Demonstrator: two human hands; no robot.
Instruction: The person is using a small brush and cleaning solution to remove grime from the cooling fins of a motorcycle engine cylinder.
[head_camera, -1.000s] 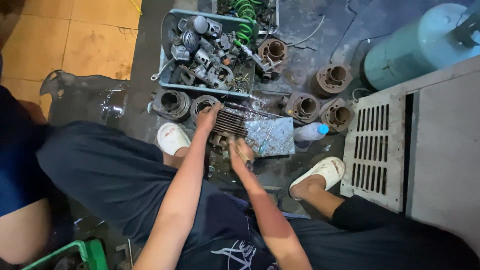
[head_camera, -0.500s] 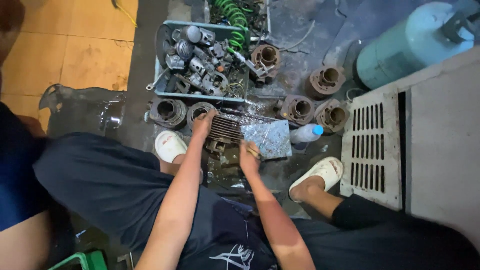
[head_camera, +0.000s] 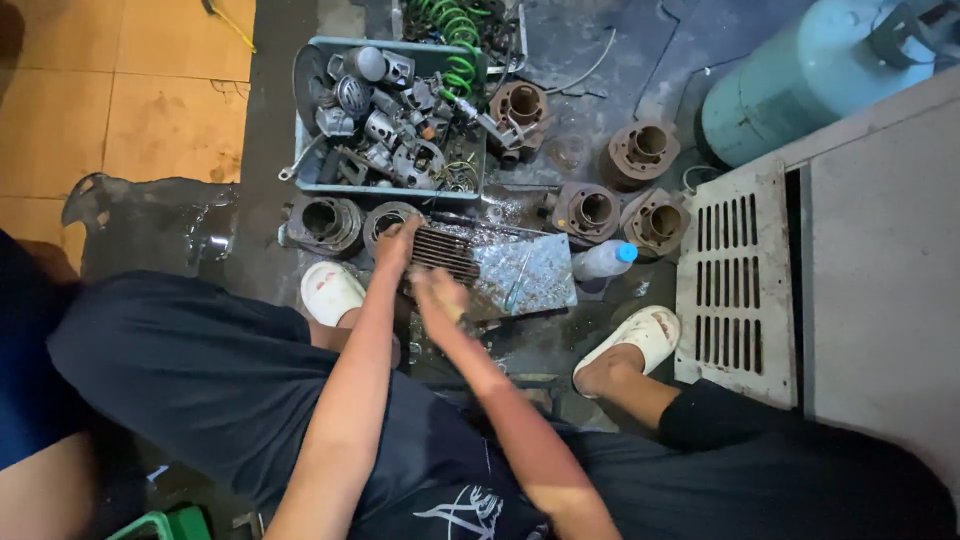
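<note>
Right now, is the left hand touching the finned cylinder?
Touching. The head view shows the left hand resting on the top left corner of the finned cylinder, fingers over its fins, no gap.

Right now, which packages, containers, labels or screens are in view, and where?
Plastic bottle: lying right of the wet metal plate, clear body, blue cap.
Parts bin: top centre, grey-blue rectangular tub full of metal parts.
Gas cylinder: top right, pale teal, lying tilted.
No screens or readable labels are visible.

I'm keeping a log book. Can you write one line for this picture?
left hand: on finned engine cylinder | right hand: blurred beside it | nearby: wet metal plate, parts bin
</note>
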